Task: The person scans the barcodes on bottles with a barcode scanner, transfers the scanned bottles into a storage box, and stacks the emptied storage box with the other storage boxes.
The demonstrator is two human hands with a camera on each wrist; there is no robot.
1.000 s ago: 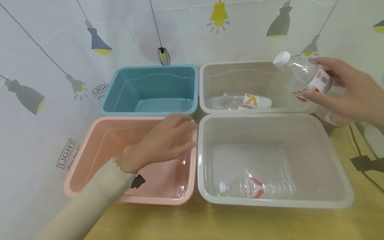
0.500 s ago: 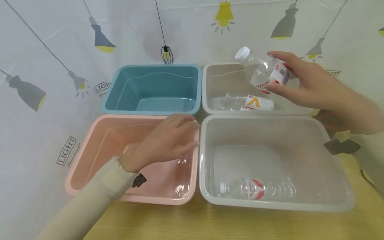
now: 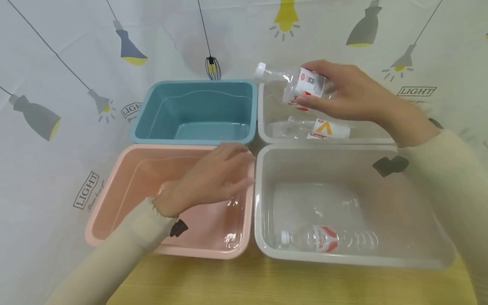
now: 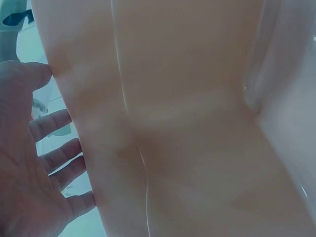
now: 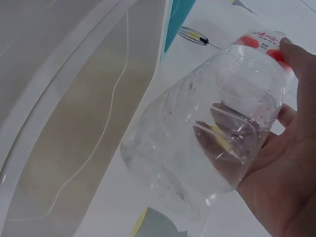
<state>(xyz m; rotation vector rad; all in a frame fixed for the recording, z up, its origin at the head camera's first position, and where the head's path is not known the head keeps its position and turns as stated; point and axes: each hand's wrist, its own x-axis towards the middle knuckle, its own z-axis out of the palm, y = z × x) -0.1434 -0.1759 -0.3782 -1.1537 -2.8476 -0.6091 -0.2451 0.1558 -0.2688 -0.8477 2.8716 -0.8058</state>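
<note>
My right hand grips a clear plastic bottle with a white cap and a red-and-white label, held tilted above the back beige bin. In the right wrist view the bottle shows its clear ribbed body, fingers curled round it. Over the right rim of the pink bin lies my left hand, its fingers relaxed and touching that rim; the left wrist view has the hand with fingertips along the bin's edge.
Inside the back beige bin lies a bottle with a white-and-orange label. Another bottle lies in the front light-grey bin. A blue bin stands back left. The bins stand on a wooden table before a lamp-print cloth.
My right hand has carried the bottle leftward, from the right side to above the back beige bin. The left hand has stayed on the pink bin's rim.
</note>
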